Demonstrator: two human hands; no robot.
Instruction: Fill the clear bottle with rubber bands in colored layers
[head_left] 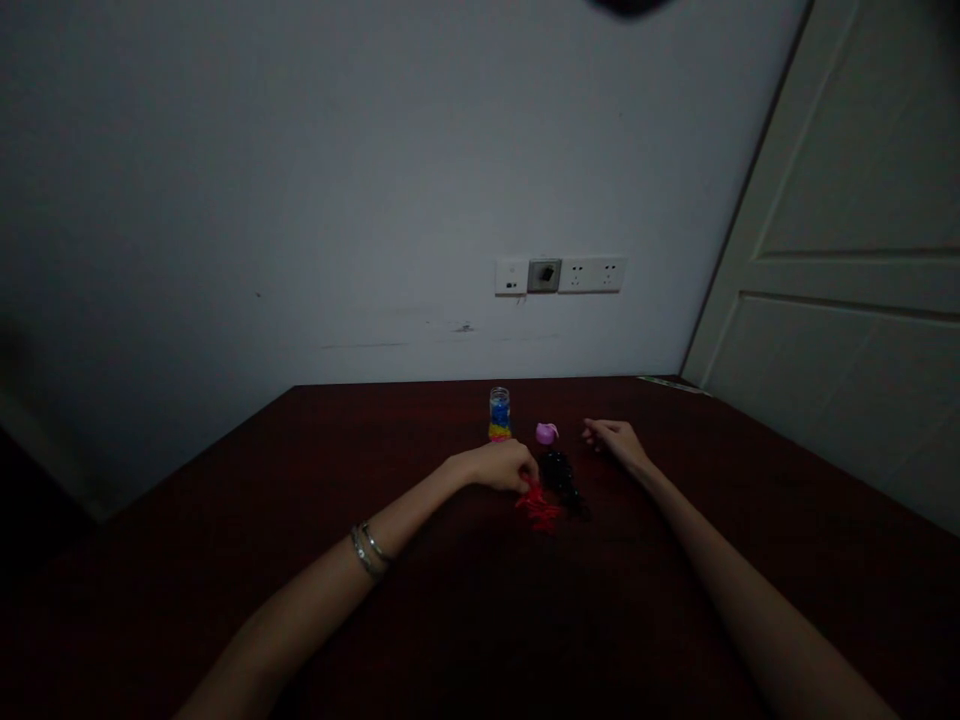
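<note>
Fingertips pinched together, my left hand (504, 466) is at the upper edge of a small pile of red pieces (540, 508). Beside the red pile, to its right, lies a pile of shiny black pieces (559, 474). A clear glass jar (499, 410) with blue, yellow and pink layers stands upright without a lid, just behind my left hand. Right of the jar sits a pink-purple cap (546, 433) with a loop. My right hand (611, 437) rests on the table right of the cap, its fingers curled together; what they hold, if anything, is too small to make out.
The dark red table (420, 640) reaches back to a pale wall (337, 200). Sockets and switches (590, 275) are mounted on the wall above the jar. A panelled door (847, 220) stands at the right, with a thin strip (673, 385) near the table's back right corner.
</note>
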